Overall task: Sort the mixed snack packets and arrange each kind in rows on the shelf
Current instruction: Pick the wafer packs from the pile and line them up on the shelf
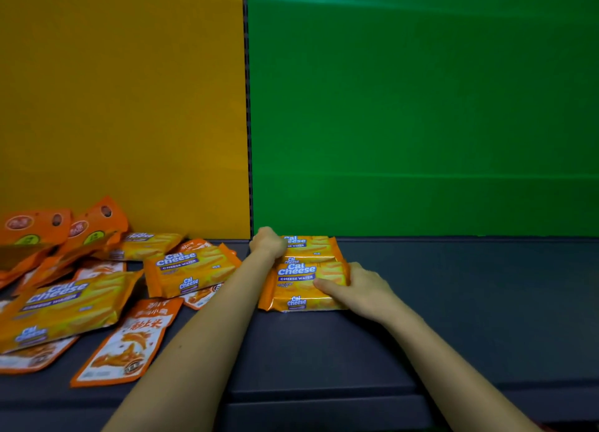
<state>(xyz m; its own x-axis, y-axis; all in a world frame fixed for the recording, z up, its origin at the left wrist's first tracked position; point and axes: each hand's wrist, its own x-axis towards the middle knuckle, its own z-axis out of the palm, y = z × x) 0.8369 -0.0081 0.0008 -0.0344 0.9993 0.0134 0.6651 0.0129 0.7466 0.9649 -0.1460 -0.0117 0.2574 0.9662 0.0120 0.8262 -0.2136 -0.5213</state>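
Note:
Two yellow Cal Cheese wafer packets lie one behind the other on the dark shelf (453, 302), in front of the green panel. The rear packet (311, 245) lies against the back. My left hand (268, 243) grips its left end. The front packet (303, 285) overlaps it, and my right hand (359, 285) holds its right end, thumb on top. At the left lies a mixed heap: more Cal Cheese packets (191, 269), orange-and-white fish snack sachets (129, 341) and orange pouches (35, 227).
A yellow back panel (123, 107) stands behind the heap and a green one (421, 107) behind the two packets, split by a dark upright strip (249, 140). The shelf's front edge (324, 396) runs across the bottom.

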